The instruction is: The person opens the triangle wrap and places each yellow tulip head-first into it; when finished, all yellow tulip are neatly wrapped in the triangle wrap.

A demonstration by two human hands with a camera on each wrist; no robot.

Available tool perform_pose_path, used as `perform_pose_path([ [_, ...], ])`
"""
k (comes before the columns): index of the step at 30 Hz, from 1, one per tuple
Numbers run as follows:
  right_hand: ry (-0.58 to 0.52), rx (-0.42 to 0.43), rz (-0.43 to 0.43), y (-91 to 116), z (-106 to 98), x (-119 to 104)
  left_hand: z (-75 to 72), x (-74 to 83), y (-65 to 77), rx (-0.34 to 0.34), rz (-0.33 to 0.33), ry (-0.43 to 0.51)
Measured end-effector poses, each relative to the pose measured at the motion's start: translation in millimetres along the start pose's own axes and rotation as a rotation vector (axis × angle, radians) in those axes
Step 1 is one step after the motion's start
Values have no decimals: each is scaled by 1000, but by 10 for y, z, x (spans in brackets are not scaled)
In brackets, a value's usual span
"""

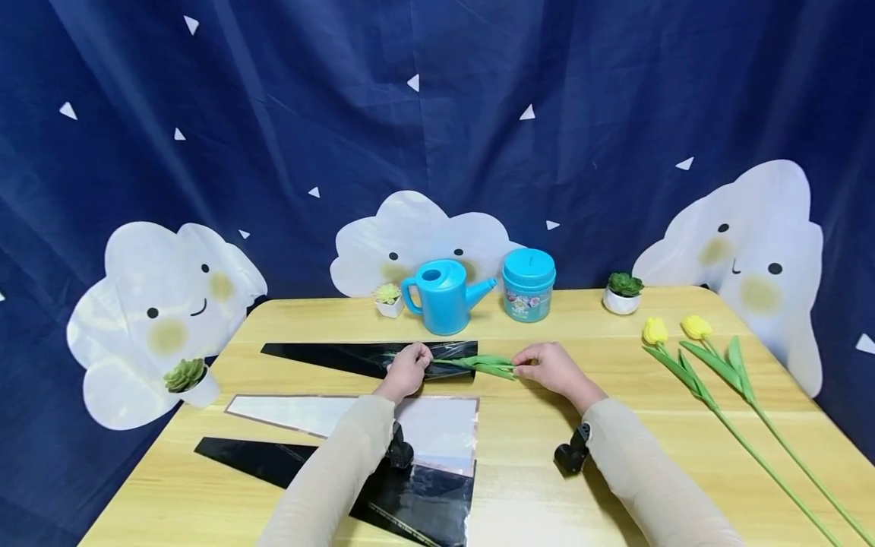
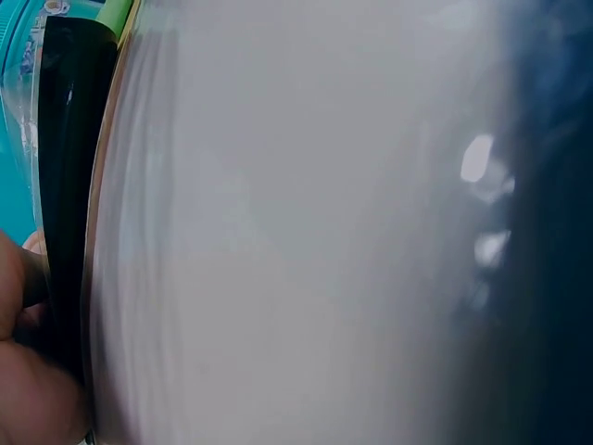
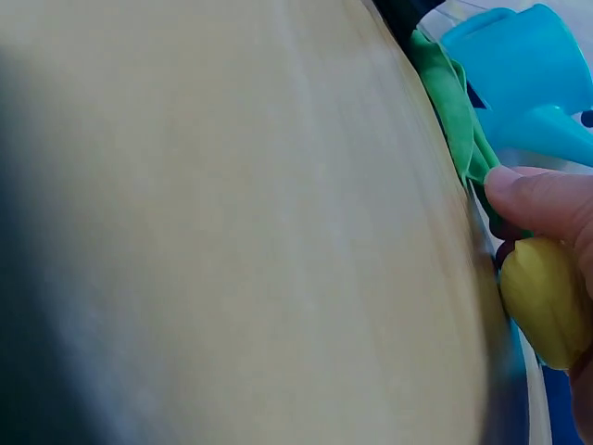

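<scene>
Low over the back half of the table, my right hand (image 1: 555, 370) pinches a tulip just below its bloom. The bloom, a yellow bud (image 3: 547, 301), lies under the fingers in the right wrist view, and its green leaves (image 1: 491, 366) point left. The stem runs into the wide end of a black tapered flower sleeve (image 1: 324, 352). My left hand (image 1: 408, 370) grips that sleeve near its opening, thumb and fingers (image 2: 37, 389) on the dark film. Nearer me lie a white sleeve with a pinkish border (image 1: 440, 429) and another black sleeve (image 1: 424, 497).
Two yellow tulips (image 1: 711, 410) with long stems lie at the right. Along the back stand a blue watering can (image 1: 443, 300), a lidded blue tub (image 1: 529, 292) and small potted succulents (image 1: 622, 296). Another succulent pot (image 1: 200, 389) sits at the left edge.
</scene>
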State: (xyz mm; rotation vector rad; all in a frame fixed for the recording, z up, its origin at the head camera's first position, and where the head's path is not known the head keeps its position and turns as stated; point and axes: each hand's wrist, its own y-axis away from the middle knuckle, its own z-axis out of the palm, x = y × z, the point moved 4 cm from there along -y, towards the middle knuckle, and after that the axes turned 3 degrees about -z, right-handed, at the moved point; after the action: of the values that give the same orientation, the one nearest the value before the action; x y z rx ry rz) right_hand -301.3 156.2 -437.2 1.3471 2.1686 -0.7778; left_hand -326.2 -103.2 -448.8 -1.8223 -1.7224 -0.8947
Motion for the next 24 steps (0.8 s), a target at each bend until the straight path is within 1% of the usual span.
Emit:
perform_pose_path([
  [6, -42, 34, 42, -30, 0, -9, -40, 36, -26, 34, 14, -44],
  [12, -35, 49, 44, -68, -7, -47, -22, 43, -47, 92, 22, -83],
  [17, -40, 55, 36, -98, 45, -89, 5, 46, -2, 95, 20, -88],
  [24, -39, 60, 30, -161, 122, -133, 45, 37, 15, 97, 42, -143],
])
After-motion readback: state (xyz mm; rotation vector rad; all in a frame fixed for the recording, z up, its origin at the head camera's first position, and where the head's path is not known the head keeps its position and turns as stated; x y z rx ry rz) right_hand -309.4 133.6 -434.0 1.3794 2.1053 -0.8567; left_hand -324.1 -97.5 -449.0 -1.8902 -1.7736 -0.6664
